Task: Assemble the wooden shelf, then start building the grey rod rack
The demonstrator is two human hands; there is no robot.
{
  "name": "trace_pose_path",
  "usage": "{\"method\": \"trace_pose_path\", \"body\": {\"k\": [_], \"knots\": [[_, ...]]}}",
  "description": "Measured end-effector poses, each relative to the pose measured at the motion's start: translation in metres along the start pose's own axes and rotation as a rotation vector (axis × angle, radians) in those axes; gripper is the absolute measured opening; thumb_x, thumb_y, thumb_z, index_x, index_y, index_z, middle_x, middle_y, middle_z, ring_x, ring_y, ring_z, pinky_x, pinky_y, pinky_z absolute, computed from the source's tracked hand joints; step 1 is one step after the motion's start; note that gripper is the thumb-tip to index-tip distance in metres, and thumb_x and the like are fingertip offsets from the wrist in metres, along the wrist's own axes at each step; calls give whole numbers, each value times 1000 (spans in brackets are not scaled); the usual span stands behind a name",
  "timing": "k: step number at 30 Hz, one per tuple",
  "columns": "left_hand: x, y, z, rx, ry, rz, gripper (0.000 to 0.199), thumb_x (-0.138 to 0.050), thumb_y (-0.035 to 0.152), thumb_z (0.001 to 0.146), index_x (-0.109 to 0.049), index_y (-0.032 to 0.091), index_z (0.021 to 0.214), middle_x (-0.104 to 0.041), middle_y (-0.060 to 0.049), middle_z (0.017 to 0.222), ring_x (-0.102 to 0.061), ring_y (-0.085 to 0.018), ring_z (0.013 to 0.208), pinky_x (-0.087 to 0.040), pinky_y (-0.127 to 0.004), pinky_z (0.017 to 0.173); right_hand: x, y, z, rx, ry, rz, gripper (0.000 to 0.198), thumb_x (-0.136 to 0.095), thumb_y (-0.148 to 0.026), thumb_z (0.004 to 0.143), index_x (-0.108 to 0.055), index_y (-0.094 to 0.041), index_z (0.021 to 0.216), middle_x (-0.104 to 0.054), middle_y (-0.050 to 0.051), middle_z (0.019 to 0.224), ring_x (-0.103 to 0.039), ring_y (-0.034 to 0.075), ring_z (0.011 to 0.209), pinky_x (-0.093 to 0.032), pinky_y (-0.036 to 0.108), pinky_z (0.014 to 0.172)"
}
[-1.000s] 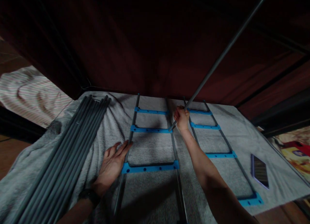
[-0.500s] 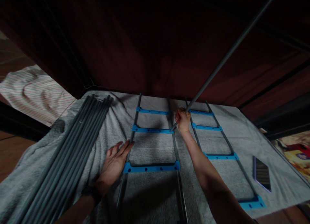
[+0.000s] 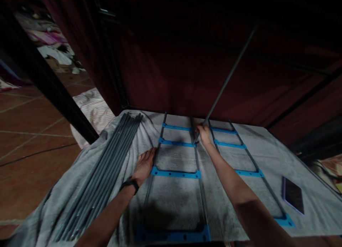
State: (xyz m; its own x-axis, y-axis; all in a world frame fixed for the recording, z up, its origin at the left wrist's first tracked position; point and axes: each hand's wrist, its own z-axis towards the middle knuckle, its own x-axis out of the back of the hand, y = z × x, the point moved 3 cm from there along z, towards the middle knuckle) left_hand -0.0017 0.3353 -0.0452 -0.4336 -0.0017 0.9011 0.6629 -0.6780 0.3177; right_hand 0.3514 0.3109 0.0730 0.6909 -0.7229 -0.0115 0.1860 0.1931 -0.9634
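My right hand (image 3: pixel 204 133) is wrapped round a long grey tube (image 3: pixel 229 76). The tube slants up and away to the right, and its lower end meets the right end of a blue crossbar (image 3: pixel 176 143) on the left ladder-like frame. This frame has grey side tubes (image 3: pixel 202 193) joined by several blue crossbars. Flat beside its left side tube lies my left hand (image 3: pixel 144 163), fingers stretched out and touching the tube. To the right, partly behind my right forearm, a second frame of the same kind (image 3: pixel 229 144) lies on the cloth.
A bundle of several loose grey tubes (image 3: pixel 107 172) lies at the left on a grey cloth (image 3: pixel 187 202). A phone (image 3: pixel 293 196) rests at the right. Behind stands a dark red curtain (image 3: pixel 171 79), with a black post (image 3: pixel 50 83) at the left.
The view has shifted, showing more floor at the left. The held tube stands steeper, its lower end still at the crossbar. My left hand stays flat by the side tube.
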Motion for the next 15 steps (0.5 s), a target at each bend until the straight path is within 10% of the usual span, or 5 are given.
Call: {"method": "trace_pose_path", "body": {"k": [7,15], "knots": [[16,1,0,62,52,-90,49,-41,15,95,-57,20,141,-66,-13,131,-63,-23,117,-48,-42,107,87,45,-105,1,-42,-375,40,-65,-38,66,-65,-27,104,-66,12,119,-62,32,117,-49,49,106],[82,-27,-44,472,41,333,36,-39,13,95,-71,11,113,-66,-20,113,-60,-29,106,-48,-42,93,186,98,-227,-83,-19,-494,37,-60,-41,71,-73,-27,103,-73,10,111,-69,34,109,-53,50,101]]}}
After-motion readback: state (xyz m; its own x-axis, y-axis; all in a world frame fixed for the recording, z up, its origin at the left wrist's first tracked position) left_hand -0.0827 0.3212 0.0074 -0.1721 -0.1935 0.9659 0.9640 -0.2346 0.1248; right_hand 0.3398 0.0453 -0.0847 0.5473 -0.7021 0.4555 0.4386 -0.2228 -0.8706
